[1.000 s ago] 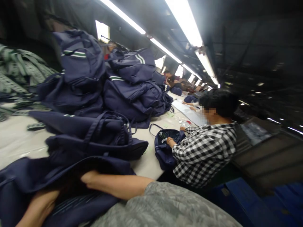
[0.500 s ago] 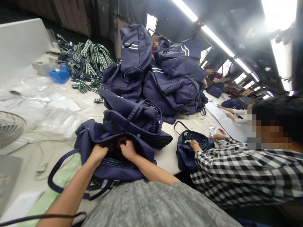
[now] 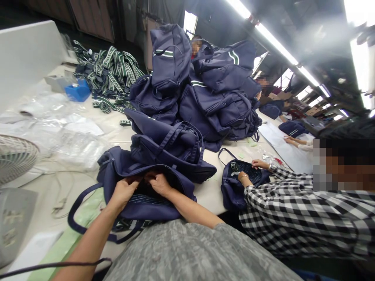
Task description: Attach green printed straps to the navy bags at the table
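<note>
A navy blue duffel bag (image 3: pixel 152 212) lies unzipped before me, its mouth facing up and a strap handle (image 3: pixel 73 212) looping out to the left. Both my hands reach inside it. My left hand (image 3: pixel 125 192) is curled at the left part of the opening, fingertips in shadow. Close beside it, my right hand (image 3: pixel 159 184) is closed with thumb against bent fingers. Whatever they pinch is too dark to make out. Printed dark lining (image 3: pixel 146 200) shows below the hands. Another navy bag (image 3: pixel 172 156) rests against the far side of this one.
A tall heap of navy bags (image 3: pixel 202 93) stands behind. Patterned green straps (image 3: pixel 113 74), a blue bin (image 3: pixel 77 91), clear plastic bags (image 3: pixel 73 144) and a fan (image 3: pixel 17 158) are to the left. On the right, a co-worker in a checked shirt (image 3: pixel 295 210) handles a smaller bag (image 3: pixel 231 191).
My left hand has turned, showing more of its back and fingers; both hands stay inside the bag. The co-worker's far hand has moved to the smaller bag's rim. The view has shifted slightly.
</note>
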The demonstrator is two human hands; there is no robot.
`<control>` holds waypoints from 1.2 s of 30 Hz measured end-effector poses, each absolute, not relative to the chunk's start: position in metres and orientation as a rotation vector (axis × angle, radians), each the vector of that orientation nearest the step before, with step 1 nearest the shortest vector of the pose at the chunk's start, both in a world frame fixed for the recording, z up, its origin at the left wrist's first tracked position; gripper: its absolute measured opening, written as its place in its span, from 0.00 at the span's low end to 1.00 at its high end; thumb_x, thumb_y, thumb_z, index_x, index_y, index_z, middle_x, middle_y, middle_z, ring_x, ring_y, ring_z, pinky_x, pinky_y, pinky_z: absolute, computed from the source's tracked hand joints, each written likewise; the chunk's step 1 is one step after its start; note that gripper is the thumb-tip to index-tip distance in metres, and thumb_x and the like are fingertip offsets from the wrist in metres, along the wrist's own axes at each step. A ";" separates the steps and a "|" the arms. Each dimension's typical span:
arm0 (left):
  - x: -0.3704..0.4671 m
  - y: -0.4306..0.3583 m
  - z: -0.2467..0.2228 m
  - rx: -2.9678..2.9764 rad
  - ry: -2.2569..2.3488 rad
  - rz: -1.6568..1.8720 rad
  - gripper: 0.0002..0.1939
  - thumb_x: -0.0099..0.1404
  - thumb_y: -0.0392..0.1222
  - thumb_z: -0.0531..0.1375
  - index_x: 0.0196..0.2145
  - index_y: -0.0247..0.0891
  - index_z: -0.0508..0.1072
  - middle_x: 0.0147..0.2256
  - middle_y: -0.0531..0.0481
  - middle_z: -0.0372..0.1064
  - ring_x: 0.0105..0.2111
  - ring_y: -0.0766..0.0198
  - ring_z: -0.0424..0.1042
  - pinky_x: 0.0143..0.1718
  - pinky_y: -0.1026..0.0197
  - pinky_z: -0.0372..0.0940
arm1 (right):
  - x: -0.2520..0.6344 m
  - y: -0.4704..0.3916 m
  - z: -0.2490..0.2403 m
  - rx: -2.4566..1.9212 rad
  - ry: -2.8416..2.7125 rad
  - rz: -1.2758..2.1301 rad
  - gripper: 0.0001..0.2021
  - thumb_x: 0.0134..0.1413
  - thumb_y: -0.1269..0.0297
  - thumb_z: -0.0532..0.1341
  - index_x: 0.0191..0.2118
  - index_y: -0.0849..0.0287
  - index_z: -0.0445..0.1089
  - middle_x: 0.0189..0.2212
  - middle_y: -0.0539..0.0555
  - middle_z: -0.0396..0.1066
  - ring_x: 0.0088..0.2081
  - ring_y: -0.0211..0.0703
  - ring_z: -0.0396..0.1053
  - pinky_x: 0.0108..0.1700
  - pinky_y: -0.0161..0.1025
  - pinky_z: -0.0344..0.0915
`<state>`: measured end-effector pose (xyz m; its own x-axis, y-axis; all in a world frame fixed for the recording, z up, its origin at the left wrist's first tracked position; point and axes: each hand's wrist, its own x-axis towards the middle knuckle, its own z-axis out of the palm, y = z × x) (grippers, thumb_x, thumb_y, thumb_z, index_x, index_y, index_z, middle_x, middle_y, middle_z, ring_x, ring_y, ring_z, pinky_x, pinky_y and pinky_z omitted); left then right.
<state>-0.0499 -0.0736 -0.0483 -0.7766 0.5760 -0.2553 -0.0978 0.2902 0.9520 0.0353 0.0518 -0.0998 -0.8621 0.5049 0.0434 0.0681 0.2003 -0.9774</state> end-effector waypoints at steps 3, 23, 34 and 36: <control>-0.051 -0.071 -0.049 0.383 2.027 1.537 0.17 0.43 0.50 0.64 0.27 0.33 0.77 0.26 0.45 0.75 0.32 0.52 0.73 0.37 0.57 0.68 | 0.036 0.051 -0.100 -0.565 -2.066 1.786 0.10 0.52 0.75 0.58 0.35 0.59 0.76 0.29 0.50 0.75 0.31 0.40 0.72 0.40 0.36 0.70; -0.051 -0.070 -0.049 0.367 2.091 1.488 0.14 0.41 0.46 0.64 0.27 0.36 0.78 0.32 0.42 0.78 0.42 0.43 0.74 0.45 0.51 0.69 | 0.041 0.046 -0.081 -0.596 -2.104 1.607 0.15 0.48 0.80 0.58 0.41 0.59 0.74 0.38 0.52 0.77 0.41 0.44 0.75 0.50 0.40 0.70; -0.054 -0.072 -0.060 0.439 2.038 1.493 0.13 0.42 0.46 0.65 0.26 0.37 0.79 0.31 0.43 0.78 0.40 0.45 0.75 0.44 0.53 0.69 | 0.041 0.046 -0.082 -0.588 -2.100 1.609 0.15 0.47 0.80 0.59 0.40 0.59 0.75 0.38 0.52 0.77 0.41 0.44 0.75 0.48 0.39 0.71; -0.055 -0.071 -0.062 0.447 2.032 1.491 0.13 0.41 0.46 0.64 0.25 0.37 0.78 0.32 0.43 0.78 0.40 0.45 0.75 0.45 0.52 0.68 | 0.041 0.047 -0.081 -0.565 -2.097 1.616 0.15 0.47 0.81 0.59 0.40 0.60 0.75 0.37 0.52 0.77 0.40 0.44 0.75 0.48 0.39 0.71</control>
<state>-0.0546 -0.0714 -0.0619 -0.7795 0.5747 -0.2493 -0.0653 0.3212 0.9448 0.0407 0.0468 -0.0814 -0.8240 0.5596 0.0884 0.0570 0.2371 -0.9698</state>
